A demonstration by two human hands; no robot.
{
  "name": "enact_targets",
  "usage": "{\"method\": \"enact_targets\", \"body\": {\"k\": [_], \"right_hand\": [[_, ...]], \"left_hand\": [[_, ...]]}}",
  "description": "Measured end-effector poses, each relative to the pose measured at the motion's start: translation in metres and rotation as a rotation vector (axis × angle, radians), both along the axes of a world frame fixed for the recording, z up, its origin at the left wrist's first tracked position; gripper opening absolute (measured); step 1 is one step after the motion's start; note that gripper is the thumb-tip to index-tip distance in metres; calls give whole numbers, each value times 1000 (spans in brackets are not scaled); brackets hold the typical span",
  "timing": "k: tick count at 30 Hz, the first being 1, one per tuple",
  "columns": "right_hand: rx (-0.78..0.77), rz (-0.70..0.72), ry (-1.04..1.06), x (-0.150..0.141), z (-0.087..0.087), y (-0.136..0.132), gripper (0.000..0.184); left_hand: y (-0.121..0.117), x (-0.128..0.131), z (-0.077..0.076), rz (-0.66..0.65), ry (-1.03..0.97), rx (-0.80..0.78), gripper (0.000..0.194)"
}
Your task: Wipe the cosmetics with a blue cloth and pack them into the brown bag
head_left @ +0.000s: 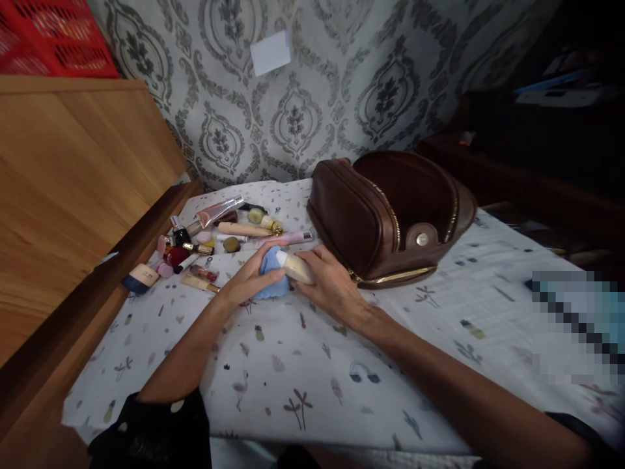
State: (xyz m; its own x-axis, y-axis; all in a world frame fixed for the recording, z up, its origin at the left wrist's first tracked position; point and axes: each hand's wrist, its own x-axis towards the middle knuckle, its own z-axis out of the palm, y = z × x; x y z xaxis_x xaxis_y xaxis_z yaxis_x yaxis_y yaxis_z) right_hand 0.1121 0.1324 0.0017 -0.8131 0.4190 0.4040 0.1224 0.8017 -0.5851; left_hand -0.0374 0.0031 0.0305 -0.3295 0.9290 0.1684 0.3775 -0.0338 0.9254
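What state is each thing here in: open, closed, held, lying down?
Brown bag: unzipped, gaping open.
Blue cloth: bunched, held in the left hand.
Pale bottle: tilted, gripped by the right hand, against the cloth.
Small cosmetics: loose, clustered.
Patterned tablecloth: spread out.
White card: on the wall, tilted.

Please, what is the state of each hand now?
Left hand: closed, holding a blue cloth.
Right hand: closed, holding a pale bottle against the cloth.
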Motion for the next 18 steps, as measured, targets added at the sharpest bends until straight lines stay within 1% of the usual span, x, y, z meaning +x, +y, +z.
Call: {"method": "enact_targets", "body": {"k": [2, 6, 8, 10, 12, 14, 16, 18], "right_hand": [[20, 6, 14, 0, -1, 0, 30], [77, 1, 19, 1, -1, 0, 31], [66, 0, 9, 1, 1, -1, 33], [1, 8, 11, 1, 3, 0, 41], [-113, 23, 12, 0, 5, 1, 53], [-228, 35, 2, 0, 6, 4, 58], [-301, 45, -4, 0, 6, 5, 50], [-319, 67, 8, 1, 5, 5, 38]], "left_hand": [[-1, -1, -1, -23, -41, -44, 48], [1, -3, -5, 27, -88, -82, 38], [1, -5, -7, 30, -102, -83, 38], [0, -8, -6, 8, -125, -84, 40], [-2, -11, -5, -26, -146, -77, 45], [-4, -13, -4, -50, -160, -47, 48], [-4, -14, -4, -56, -173, -25, 50], [-4, -13, -4, -34, -172, -16, 49]]}}
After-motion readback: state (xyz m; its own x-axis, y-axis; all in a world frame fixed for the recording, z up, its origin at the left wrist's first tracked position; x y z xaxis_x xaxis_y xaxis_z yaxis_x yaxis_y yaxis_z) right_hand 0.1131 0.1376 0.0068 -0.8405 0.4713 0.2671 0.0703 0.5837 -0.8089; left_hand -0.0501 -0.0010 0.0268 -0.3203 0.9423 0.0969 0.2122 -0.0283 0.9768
